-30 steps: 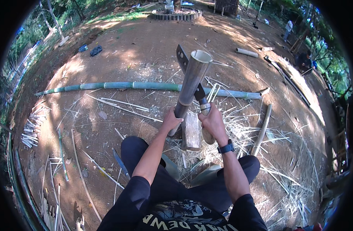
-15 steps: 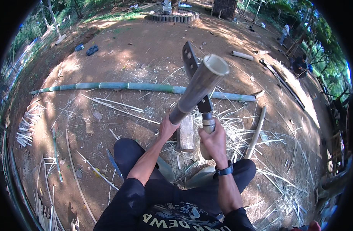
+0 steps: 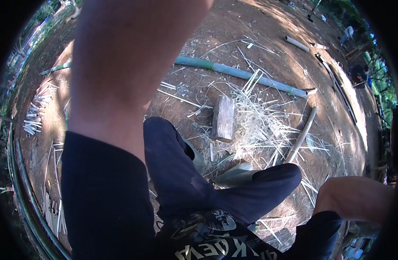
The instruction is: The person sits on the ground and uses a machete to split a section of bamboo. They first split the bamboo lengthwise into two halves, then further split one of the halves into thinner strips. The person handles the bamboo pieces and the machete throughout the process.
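Note:
My left forearm [image 3: 125, 65] is raised close to the camera and fills the upper left; its hand is out of the picture. My right arm [image 3: 355, 197] shows only as a bent elbow at the lower right, its hand also out of sight. The bamboo tube and the blade I held earlier are not visible. On the dirt in front of my crossed legs [image 3: 186, 173] lies a wooden chopping block [image 3: 223, 118] amid pale bamboo shavings [image 3: 264, 125].
A long green bamboo pole [image 3: 242, 73] lies across the ground beyond the block. A thinner stick [image 3: 301, 136] rests to the right. Split bamboo strips [image 3: 34, 117] are piled at the left. A distant person [image 3: 348, 32] stands at the upper right.
Both arms swung upward with the bamboo tube and blade, which left the picture. My left forearm now covers the upper left, and the view has tilted down toward the block.

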The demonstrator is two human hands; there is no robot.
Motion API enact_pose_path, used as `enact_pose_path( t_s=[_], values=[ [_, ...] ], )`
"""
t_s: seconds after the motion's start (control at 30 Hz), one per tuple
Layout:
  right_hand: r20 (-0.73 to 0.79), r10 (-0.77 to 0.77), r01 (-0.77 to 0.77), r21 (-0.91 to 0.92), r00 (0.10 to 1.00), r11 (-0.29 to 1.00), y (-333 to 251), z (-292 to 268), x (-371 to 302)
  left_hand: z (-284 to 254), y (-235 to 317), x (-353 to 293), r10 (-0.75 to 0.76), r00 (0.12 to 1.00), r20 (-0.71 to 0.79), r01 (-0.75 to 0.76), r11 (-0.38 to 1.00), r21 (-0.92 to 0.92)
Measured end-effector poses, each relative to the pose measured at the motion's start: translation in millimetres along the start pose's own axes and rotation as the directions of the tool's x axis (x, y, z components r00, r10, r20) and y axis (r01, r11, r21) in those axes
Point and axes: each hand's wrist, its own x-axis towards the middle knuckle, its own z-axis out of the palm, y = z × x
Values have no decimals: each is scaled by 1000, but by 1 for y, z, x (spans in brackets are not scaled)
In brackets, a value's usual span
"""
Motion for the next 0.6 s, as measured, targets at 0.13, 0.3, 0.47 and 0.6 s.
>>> enact_pose_path(
  t_s=[0.13, 0.3, 0.47, 0.6],
  values=[
    [440, 480, -546, 27, 759, 837, 68, 175, -117, 9, -111, -237, -535, 710, 458, 433, 845, 314],
    [651, 576, -687, -115, 494, 718, 91, 260, -216, -13, -149, -394, -759, 68, 648, 490, 591, 641],
    [620, 546, -600, -146, 564, 786, 97, 264, -204, 7, -136, -321, -721, 201, 663, 440, 671, 597],
    [618, 471, -562, -57, 630, 825, 92, 271, -205, -5, -142, -347, -768, 173, 617, 648, 560, 516]
  ],
)
